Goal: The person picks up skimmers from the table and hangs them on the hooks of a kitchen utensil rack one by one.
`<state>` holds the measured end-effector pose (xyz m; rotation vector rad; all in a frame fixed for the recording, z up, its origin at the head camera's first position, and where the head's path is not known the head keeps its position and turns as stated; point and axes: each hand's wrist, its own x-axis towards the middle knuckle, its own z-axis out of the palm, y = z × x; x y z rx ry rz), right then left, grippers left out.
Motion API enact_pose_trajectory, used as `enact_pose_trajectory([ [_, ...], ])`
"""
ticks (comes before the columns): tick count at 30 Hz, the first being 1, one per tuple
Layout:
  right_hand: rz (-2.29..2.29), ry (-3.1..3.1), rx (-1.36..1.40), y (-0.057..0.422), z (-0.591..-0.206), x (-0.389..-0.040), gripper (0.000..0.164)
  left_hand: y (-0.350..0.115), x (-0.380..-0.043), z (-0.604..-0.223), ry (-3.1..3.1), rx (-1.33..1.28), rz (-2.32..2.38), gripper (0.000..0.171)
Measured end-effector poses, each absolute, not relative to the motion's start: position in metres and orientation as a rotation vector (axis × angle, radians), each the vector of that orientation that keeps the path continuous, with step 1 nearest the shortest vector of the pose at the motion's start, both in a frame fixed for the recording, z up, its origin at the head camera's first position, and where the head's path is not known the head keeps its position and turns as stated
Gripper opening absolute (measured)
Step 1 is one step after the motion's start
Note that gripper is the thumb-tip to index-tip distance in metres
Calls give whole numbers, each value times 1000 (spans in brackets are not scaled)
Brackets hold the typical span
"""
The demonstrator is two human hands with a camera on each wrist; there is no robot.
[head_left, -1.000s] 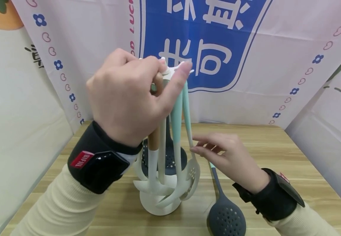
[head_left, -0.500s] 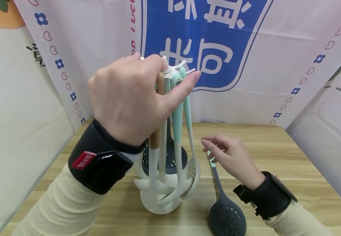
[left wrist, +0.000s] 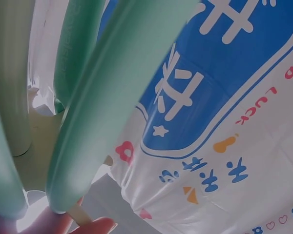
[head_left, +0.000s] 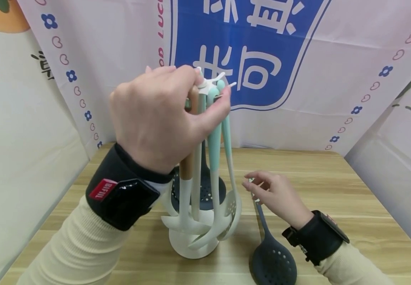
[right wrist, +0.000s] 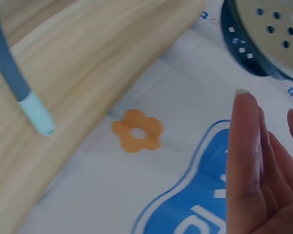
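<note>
A white utensil rack [head_left: 210, 249] stands upright on the table, hung with several kitchen utensils. My left hand [head_left: 155, 118] grips the rack's top; its far fingers are hidden in the head view. Mint-green handles [left wrist: 93, 122] hang beside the fingers in the left wrist view. Among the hanging utensils are a brown-handled ladle [head_left: 185, 198], a pale slotted spoon [head_left: 238, 206] and a dark skimmer [head_left: 210, 192]. My right hand [head_left: 280, 196] holds nothing, fingers loosely bent, over the handle end of a dark grey skimmer [head_left: 274, 261] lying right of the rack.
The wooden table [head_left: 319, 174] reaches back to a printed cloth [head_left: 315, 99]. More white cloth encloses the left and right sides. The lying skimmer's mint handle tip [right wrist: 39, 117] shows in the right wrist view.
My right hand has let go of the hanging slotted spoon and drawn right and slightly down. My left hand stays at the rack's top, its thumb shifting slightly.
</note>
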<state>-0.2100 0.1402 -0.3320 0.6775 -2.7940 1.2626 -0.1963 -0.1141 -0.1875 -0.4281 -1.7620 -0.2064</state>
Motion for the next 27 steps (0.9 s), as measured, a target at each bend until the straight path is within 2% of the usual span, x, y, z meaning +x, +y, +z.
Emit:
enact_pose_trajectory([
  [14, 1312, -2925, 558, 163, -363, -227, 39, -115, -186, -183, -1794, -507, -211, 51],
  [27, 1334, -3018, 407, 171, -383, -234, 39, -117, -192, -185, -1766, -510, -256, 47],
])
